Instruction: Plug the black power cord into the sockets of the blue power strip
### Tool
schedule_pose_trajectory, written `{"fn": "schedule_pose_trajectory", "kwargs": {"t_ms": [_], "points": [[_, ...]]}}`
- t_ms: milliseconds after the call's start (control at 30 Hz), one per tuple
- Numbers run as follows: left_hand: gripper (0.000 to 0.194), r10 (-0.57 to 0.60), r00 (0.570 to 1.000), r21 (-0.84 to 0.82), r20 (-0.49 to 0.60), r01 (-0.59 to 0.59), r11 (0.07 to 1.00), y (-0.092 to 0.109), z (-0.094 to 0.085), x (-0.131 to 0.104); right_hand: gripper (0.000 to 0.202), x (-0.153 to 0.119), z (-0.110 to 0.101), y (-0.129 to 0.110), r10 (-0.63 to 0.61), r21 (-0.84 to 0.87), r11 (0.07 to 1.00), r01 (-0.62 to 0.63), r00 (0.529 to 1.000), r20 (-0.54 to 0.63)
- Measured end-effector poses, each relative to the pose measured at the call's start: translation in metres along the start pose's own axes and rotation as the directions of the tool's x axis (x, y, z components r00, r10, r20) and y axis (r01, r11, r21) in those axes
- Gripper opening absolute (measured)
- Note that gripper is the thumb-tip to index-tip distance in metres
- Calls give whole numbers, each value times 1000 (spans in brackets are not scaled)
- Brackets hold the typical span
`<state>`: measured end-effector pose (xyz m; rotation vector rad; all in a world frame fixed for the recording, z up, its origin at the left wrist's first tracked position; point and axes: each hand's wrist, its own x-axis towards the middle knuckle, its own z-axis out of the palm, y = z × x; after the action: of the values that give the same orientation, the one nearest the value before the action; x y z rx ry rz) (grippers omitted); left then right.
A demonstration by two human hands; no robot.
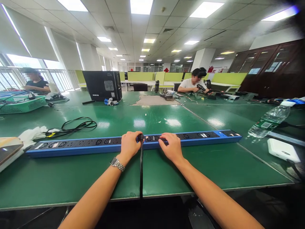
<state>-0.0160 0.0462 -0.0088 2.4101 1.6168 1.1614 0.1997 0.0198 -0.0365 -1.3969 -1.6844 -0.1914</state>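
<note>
A long blue power strip with black sockets lies across the green table. My left hand, with a metal watch on the wrist, is closed around a black plug at the strip's middle. From that plug a black cable hangs down over the table's front edge. Just right of it my right hand rests on the strip, fingers bent over its sockets, thumb apart and nothing visible held.
Coiled black cable, white tissue and a green basket are at left. A black computer case stands behind. At right are a water bottle and a white box. Two people sit across the table.
</note>
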Motion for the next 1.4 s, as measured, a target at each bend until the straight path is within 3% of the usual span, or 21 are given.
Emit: {"fn": "schedule_pose_trajectory", "kwargs": {"t_ms": [267,433,600,667,867,1033,1133,1200,1300,1400], "points": [[46,89,996,11,0,-89,996,-6,3,-10,15,-2,0,-4,-55,-15,998,55,998,17],[38,56,998,-44,-7,-56,997,-8,3,-11,15,-2,0,-1,-36,1,999,36,999,-6],[32,-30,981,-253,-194,-21,967,-8,2,-8,16,-2,0,-5,-74,21,997,74,997,-7],[29,-24,968,-260,-248,-43,965,-5,0,-9,18,-2,-1,-7,-94,40,995,94,996,-8],[25,160,969,-151,-188,-189,970,19,-2,-17,40,-3,-4,-17,-271,143,954,263,962,43],[30,353,930,-140,-105,-366,920,34,6,-24,43,-4,-2,-16,-339,140,934,330,940,45],[37,378,921,-154,-96,-389,908,33,7,-26,40,-2,-2,-8,-278,104,956,275,960,15],[37,348,930,-162,-117,-364,917,29,4,-26,37,2,-5,1,-155,71,984,161,985,-78],[34,248,954,-170,-168,-276,946,21,0,-25,35,8,-11,18,25,50,999,-15,978,-207],[29,178,965,-174,-194,-212,962,15,-2,-24,35,10,-12,33,65,47,997,-57,979,-191]]}}
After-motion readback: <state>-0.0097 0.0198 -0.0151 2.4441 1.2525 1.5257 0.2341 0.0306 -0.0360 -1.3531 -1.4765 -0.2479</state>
